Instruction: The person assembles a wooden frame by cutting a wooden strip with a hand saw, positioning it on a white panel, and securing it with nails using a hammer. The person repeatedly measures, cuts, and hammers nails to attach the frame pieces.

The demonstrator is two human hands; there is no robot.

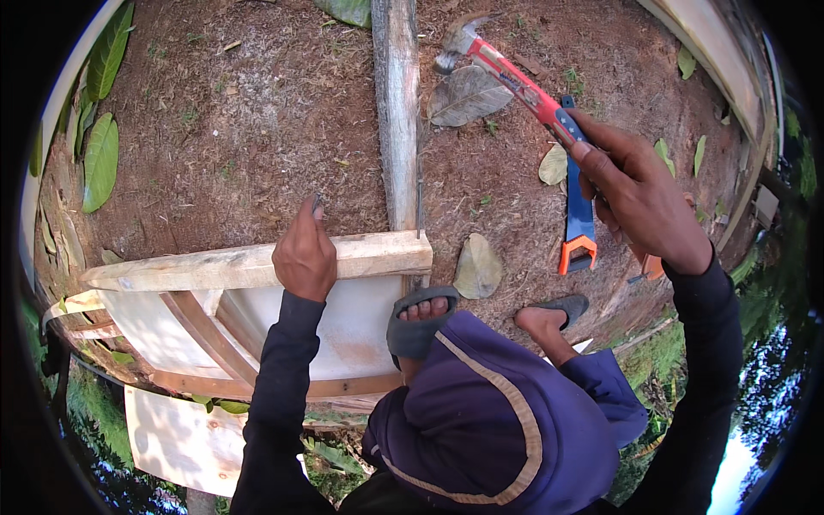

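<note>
My right hand (639,184) is raised at the right, wrapped round the handle of a claw hammer (524,86) with a red grip and a metal head pointing up and left. Over a pale squared timber (206,263), my left hand (306,257) is closed in a pinch. A small grey metal tip, seemingly a nail (317,203), sticks out between its thumb and finger. The timber forms one edge of a wooden frame with a white panel (352,330). A weathered grey post (396,120) runs away from the timber's right end.
On the brown dirt ground lies a handsaw (579,206) with a dark blue blade and orange handle, below my right hand. My sandalled foot (421,322) is at the frame's right end. Dry leaves (478,268) and a pale board (184,438) lie around.
</note>
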